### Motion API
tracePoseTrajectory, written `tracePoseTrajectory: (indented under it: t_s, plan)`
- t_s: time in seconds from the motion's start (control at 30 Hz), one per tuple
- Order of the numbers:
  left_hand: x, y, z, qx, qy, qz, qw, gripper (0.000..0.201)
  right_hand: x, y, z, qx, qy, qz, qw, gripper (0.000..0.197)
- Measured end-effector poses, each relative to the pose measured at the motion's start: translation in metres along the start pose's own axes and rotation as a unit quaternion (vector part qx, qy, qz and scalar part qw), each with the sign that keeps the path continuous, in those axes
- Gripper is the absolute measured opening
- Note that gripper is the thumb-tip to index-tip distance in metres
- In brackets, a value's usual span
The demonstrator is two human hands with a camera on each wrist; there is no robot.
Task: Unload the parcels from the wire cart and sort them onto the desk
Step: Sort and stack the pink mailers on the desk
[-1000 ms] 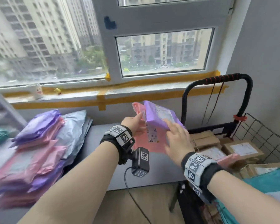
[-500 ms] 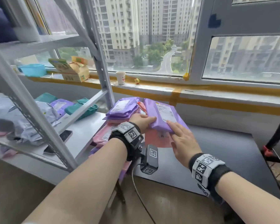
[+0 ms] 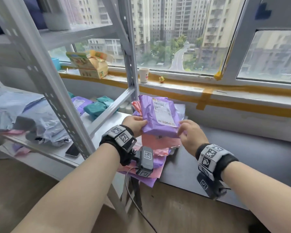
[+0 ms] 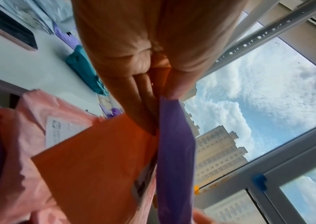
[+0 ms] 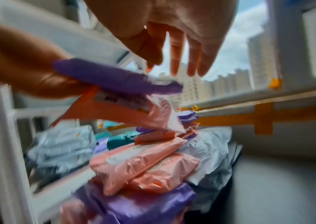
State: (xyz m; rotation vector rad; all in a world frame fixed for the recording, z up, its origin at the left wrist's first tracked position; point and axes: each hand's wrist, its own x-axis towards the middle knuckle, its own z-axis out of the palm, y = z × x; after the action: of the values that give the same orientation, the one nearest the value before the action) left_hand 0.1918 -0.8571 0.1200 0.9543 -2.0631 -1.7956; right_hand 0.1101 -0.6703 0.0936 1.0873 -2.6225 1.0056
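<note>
My left hand (image 3: 134, 125) grips a purple parcel (image 3: 158, 118) with a white label by its left edge, and a pink parcel (image 3: 160, 142) hangs right under it. In the left wrist view, the fingers (image 4: 143, 103) lie between the purple parcel (image 4: 174, 151) and the pink parcel (image 4: 95, 159). Both are in the air over a pile of pink and purple parcels (image 5: 143, 163) at the left end of the dark desk (image 3: 242, 157). My right hand (image 3: 190, 133) hovers at the purple parcel's right corner, its fingers (image 5: 176, 50) straight and holding nothing. The wire cart is out of view.
A grey metal rack (image 3: 57, 98) stands left of the desk, its shelf holding grey, teal and purple parcels and a phone (image 3: 72, 150). On the window sill are a paper cup (image 3: 144, 74) and a carton (image 3: 91, 66). A cable hangs below my left wrist.
The view swung left from the cart to the rack. Both hands carried the purple and pink parcels left over the pile. My right hand came off the purple parcel.
</note>
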Motion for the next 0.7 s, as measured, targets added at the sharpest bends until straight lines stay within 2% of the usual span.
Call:
tracePoseTrajectory:
  t_s: [0.07,0.17,0.23,0.3,0.4,0.53,0.63,0.7]
  plan:
    - [0.003,-0.003,-0.009,0.007,-0.007,-0.011,1.0,0.013,0.011,0.0,0.001,0.055,-0.032,0.144,0.987,0.015]
    - [0.009,-0.008,-0.016,0.002,-0.022,-0.014,1.0,0.021,0.025,0.004,0.008,0.153,-0.109,0.264,0.946,0.046]
    - [0.009,-0.01,-0.017,-0.016,-0.038,-0.016,0.999,0.018,0.029,0.004,0.012,0.259,-0.149,0.294,0.908,0.056]
    - [0.01,-0.008,-0.017,-0.038,-0.066,-0.032,0.997,0.012,0.031,0.003,0.017,0.356,-0.172,0.306,0.866,0.048]
    - [0.013,-0.011,-0.016,-0.025,-0.083,-0.051,0.995,0.021,0.031,0.004,0.02,0.453,-0.176,0.327,0.811,0.04]
    - [0.017,-0.019,-0.009,0.073,-0.066,-0.038,0.994,0.03,0.029,0.013,0.019,0.464,-0.159,0.316,0.812,0.026]
    - [0.021,-0.026,0.003,0.212,-0.086,0.0,0.973,0.017,0.026,0.02,0.02,0.461,-0.132,0.32,0.817,0.031]
    - [0.02,-0.03,0.012,0.276,-0.07,0.01,0.959,0.019,0.021,0.027,0.02,0.449,-0.115,0.329,0.823,0.028]
